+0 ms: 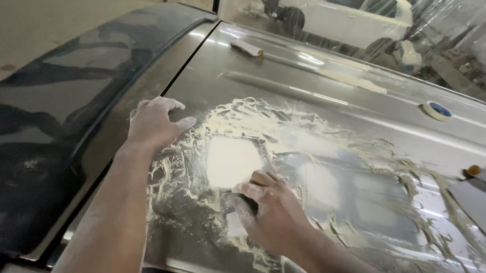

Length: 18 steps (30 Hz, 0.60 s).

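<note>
Right hand (pixel 269 210) closes its grip on a sanding block (pixel 245 196) over wet filler (pixel 232 161) — left hand (pixel 154 123), open and empty, braces on the car panel (pixel 334 97).

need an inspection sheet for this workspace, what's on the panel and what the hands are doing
surface: grey car panel, wet, smeared with pale sanding slurry around light filler patches
job's things: sanding block under the right hand
clutter: tape roll; rolled paper; grey sheets at right edge
grippers: left hand flat on panel, dusty; right hand gripping the block
cables: nothing seen
surroundings: white car behind plastic sheeting
</note>
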Each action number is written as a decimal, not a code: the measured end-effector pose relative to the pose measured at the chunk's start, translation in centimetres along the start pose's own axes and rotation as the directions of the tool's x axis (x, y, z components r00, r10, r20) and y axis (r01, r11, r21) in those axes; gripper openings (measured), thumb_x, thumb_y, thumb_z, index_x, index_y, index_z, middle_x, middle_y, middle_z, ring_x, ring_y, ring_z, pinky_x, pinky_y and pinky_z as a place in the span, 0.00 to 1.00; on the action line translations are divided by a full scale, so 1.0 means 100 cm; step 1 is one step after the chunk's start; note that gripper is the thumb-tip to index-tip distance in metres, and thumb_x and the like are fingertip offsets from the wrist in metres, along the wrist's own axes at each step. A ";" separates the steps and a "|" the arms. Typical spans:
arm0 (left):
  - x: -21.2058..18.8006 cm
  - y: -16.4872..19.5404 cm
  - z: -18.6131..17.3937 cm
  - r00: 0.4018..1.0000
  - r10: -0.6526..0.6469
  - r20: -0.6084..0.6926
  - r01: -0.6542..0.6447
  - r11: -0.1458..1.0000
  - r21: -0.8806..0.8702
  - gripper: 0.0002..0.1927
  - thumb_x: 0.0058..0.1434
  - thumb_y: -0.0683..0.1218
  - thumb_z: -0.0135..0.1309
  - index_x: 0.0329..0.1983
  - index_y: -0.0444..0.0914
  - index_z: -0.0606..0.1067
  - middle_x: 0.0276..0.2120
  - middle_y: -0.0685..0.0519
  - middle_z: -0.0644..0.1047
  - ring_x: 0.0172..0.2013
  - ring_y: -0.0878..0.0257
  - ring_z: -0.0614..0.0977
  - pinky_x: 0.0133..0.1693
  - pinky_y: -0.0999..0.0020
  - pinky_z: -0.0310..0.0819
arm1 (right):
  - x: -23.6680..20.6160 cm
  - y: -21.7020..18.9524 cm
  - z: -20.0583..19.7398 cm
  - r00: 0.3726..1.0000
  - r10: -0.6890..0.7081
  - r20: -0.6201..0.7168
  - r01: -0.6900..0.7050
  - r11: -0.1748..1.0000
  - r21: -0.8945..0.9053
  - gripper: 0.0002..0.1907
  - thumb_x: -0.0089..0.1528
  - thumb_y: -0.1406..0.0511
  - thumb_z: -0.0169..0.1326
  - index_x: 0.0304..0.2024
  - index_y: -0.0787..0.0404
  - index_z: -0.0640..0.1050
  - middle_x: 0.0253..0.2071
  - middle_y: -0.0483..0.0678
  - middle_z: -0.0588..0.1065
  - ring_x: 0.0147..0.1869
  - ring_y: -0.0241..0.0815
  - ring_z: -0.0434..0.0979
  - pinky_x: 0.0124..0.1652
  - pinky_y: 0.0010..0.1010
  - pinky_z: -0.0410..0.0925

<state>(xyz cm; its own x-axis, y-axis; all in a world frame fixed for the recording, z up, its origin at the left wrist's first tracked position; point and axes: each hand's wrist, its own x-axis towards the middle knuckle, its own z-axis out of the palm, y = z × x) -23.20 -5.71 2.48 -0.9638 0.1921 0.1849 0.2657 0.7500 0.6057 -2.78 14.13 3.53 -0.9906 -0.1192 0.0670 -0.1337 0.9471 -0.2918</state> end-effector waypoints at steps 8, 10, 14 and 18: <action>0.000 -0.003 0.004 0.998 0.048 -0.028 -0.049 0.999 -0.021 0.30 0.54 0.61 0.64 0.56 0.44 0.79 0.61 0.52 0.75 0.66 0.52 0.69 0.68 0.51 0.54 | 0.127 0.012 0.004 0.944 0.312 0.112 -0.305 0.949 -0.076 0.23 0.73 0.54 0.42 0.45 0.66 0.80 0.42 0.36 0.61 0.36 0.49 0.80 0.40 0.42 0.81; -0.002 -0.002 -0.002 0.999 0.042 -0.017 -0.043 0.999 -0.015 0.30 0.54 0.62 0.64 0.57 0.44 0.79 0.61 0.51 0.76 0.65 0.53 0.71 0.68 0.52 0.57 | 0.137 0.011 0.004 0.967 0.020 -0.255 -0.035 0.998 -0.055 0.18 0.68 0.57 0.47 0.40 0.62 0.83 0.43 0.49 0.71 0.42 0.49 0.76 0.46 0.46 0.75; -0.005 0.001 -0.008 0.998 0.062 -0.030 -0.062 0.998 -0.024 0.30 0.53 0.62 0.64 0.55 0.43 0.79 0.62 0.51 0.74 0.66 0.53 0.68 0.68 0.52 0.54 | 0.102 -0.004 0.000 0.987 0.154 -0.050 -0.157 0.984 -0.082 0.18 0.69 0.56 0.44 0.41 0.58 0.82 0.42 0.53 0.78 0.44 0.43 0.73 0.47 0.42 0.74; 0.000 0.004 -0.001 0.999 0.035 -0.009 -0.036 0.999 -0.031 0.30 0.54 0.62 0.64 0.56 0.43 0.78 0.62 0.51 0.74 0.66 0.54 0.67 0.68 0.51 0.51 | 0.021 -0.017 0.007 0.997 -0.071 0.031 0.070 0.997 0.031 0.19 0.72 0.57 0.41 0.50 0.49 0.83 0.38 0.45 0.79 0.40 0.39 0.76 0.59 0.44 0.66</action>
<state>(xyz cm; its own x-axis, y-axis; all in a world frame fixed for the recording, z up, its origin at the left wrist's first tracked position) -23.08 -5.41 2.80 -0.9536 0.2129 0.2129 0.3003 0.7227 0.6225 -4.67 12.03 3.55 -0.9791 -0.1951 0.0575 -0.2032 0.9269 -0.3155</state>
